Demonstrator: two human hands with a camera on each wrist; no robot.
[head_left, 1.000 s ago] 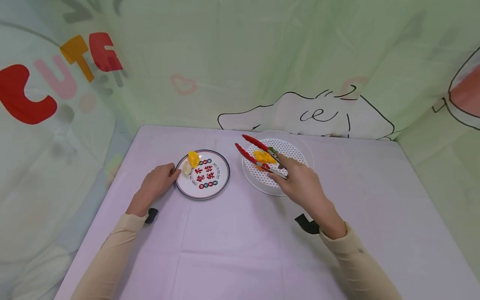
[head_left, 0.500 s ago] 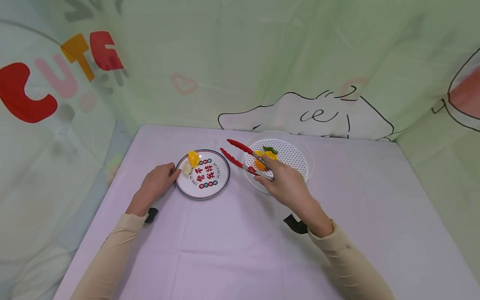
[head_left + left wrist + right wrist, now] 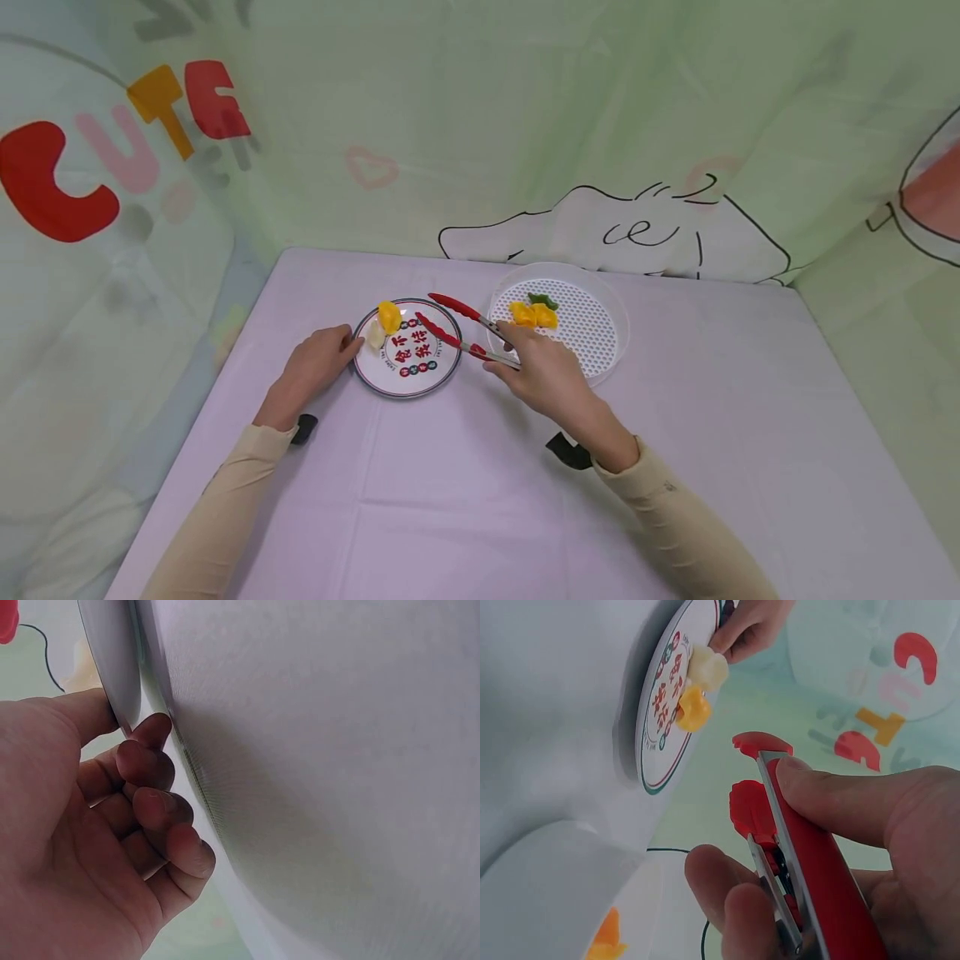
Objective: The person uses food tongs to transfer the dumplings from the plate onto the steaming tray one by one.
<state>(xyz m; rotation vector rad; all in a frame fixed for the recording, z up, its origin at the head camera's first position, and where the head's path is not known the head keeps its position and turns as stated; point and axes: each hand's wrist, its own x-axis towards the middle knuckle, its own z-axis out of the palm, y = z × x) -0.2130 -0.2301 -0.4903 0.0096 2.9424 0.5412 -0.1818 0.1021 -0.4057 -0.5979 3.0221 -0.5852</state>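
Observation:
My left hand [image 3: 318, 362] pinches the left rim of a white plate [image 3: 431, 371] with red printed characters; the left wrist view shows the thumb above the rim and a fingertip below. On the plate lie a yellow dumpling-shaped piece [image 3: 389, 317] and a whitish one [image 3: 375, 335]. My right hand [image 3: 551, 375] grips metal tongs [image 3: 810, 855] with red tips. Their jaws are spread over the plate's right side, nothing between them. Behind the right hand sits a round white perforated tray [image 3: 618, 321] holding yellow pieces [image 3: 545, 316] and a green piece [image 3: 543, 301].
A pale lilac cloth covers the table [image 3: 450, 517]. Printed curtains [image 3: 480, 125] hang close behind its back edge and along both sides. In the right wrist view an orange piece [image 3: 607, 937] shows in the tray, near its rim.
My right hand has carried the tongs leftward, from above the perforated tray to over the plate's right side. The pieces in the tray show more fully. The left hand and plate have stayed put.

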